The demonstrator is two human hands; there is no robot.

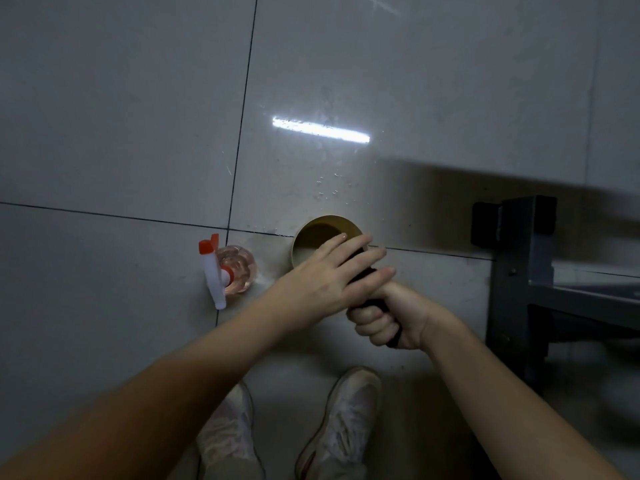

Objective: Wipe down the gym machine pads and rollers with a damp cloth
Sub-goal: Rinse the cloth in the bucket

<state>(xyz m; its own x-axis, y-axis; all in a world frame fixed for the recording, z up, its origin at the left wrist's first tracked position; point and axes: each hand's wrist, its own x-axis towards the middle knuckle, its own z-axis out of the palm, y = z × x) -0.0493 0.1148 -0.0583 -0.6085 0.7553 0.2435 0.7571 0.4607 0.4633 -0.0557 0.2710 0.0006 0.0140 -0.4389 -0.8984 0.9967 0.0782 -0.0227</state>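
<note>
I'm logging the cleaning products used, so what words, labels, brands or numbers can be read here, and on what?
None can be read. The spray bottle shows no label from this angle; the bowl, the dark cloth in the right hand and the machine frame bear no visible text.

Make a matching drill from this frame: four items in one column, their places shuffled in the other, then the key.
Things
1. clear spray bottle with white-and-orange trigger
2. round tan bowl
3. dark cloth
4. grey metal machine frame

Places
A. at the right edge of the view
B. gripped in the right hand
C. on the floor tiles, partly hidden by the left hand
D. on the floor tiles, furthest left of the four

Pairs: 1-D, 2-C, 3-B, 4-A
</note>
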